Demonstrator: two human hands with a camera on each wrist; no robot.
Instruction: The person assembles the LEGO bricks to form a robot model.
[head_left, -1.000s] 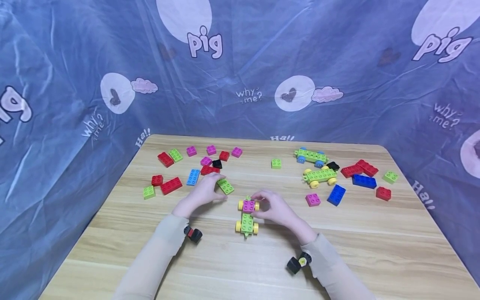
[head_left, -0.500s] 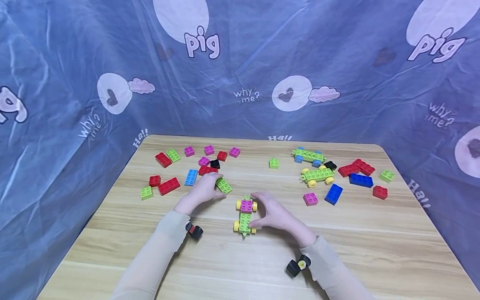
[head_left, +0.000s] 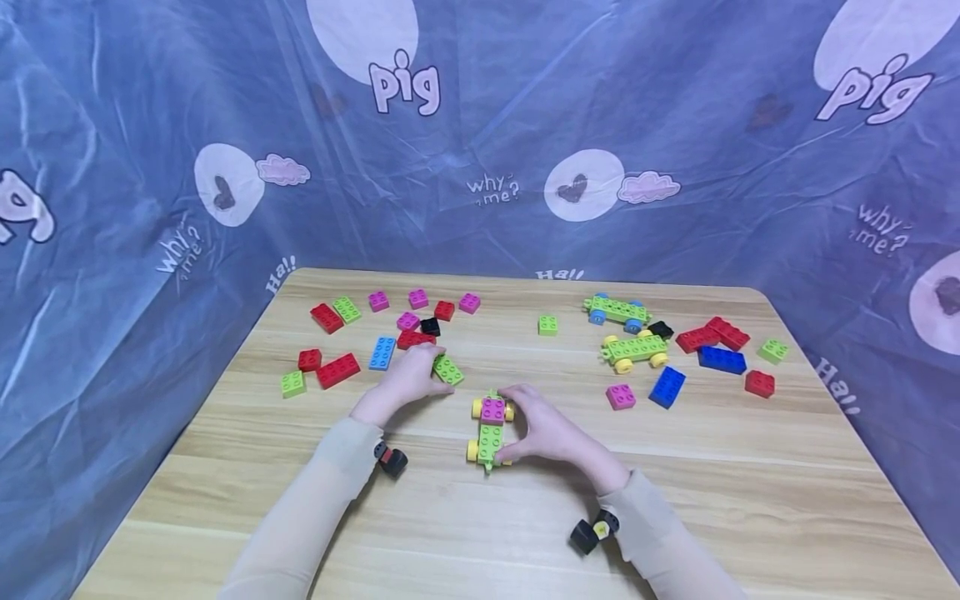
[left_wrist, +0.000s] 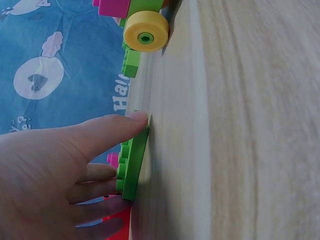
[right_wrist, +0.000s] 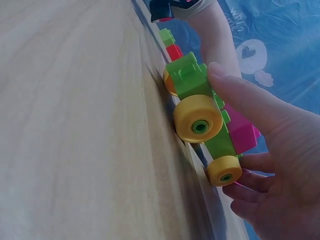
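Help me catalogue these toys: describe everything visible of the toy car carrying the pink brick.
The toy car looks plastic: a studded green base with yellow wheels, green hubs and a tab at each end. A four-stud pink brick sits toward its far end. It stands upright on the wooden table, lengthwise from near to far. The right grip spans it, thumb on the near end, fingers at the far right wheel.

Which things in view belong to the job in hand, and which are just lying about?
Apparently in the job, going by the hands:
long green brick at the left hand
front base, yellow-wheeled, at the right hand
mounted pink brick on that base

Apparently lying about:
blue-wheeled base
other yellow-wheeled base
light-blue brick
dark-blue bricks
red bricks
loose pink bricks
black pieces
other green bricks
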